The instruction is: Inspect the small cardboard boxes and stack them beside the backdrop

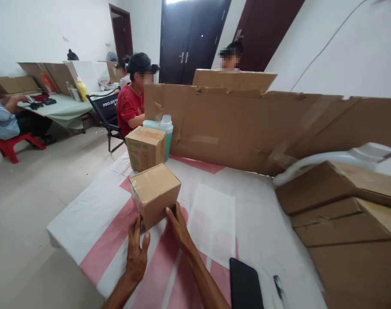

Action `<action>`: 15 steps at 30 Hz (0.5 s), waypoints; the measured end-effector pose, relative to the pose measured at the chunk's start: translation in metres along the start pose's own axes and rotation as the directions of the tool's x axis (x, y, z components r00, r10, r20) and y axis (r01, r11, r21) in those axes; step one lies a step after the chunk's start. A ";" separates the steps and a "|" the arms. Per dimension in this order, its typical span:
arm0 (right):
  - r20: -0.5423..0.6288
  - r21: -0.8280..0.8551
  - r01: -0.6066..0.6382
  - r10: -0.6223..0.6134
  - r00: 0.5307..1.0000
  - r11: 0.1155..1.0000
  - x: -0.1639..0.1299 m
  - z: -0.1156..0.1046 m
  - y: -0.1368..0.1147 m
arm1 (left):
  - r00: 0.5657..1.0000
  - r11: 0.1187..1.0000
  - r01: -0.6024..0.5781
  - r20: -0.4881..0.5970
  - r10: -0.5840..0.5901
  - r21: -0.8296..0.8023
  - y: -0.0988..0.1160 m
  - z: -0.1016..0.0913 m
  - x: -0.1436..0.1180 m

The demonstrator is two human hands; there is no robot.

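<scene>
Both hands (157, 240) on taped box (155, 193)

Two small sealed cardboard boxes (154, 193) (145, 147) are sitting before the cardboard partition (247, 124), one teal bottle (166, 128) standing beside it.

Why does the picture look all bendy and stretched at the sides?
In the head view, the wide lens stretches the edges: the flattened brown cardboard sheets at right look smeared and soft, while the small taped brown cardboard box between the left hand and right hand stays sharp under soft, even light.
</scene>
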State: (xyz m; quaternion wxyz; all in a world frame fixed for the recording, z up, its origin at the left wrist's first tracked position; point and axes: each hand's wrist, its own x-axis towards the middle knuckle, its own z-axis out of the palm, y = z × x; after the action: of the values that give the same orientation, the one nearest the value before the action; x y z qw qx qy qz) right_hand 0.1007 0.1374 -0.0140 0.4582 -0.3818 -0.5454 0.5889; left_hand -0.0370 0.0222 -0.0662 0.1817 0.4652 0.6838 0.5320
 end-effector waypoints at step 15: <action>-0.276 0.085 -0.086 0.106 0.955 0.993 -0.132 -0.067 -0.026 | 0.573 0.572 -0.808 0.411 0.709 0.141 0.109 -0.034 -0.070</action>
State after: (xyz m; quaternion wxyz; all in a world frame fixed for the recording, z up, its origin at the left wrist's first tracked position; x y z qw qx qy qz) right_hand 0.2058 0.0308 -0.0022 0.5149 -0.4706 -0.4344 0.5698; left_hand 0.0210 -0.0542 0.0263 -0.0396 0.8153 0.4502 0.3621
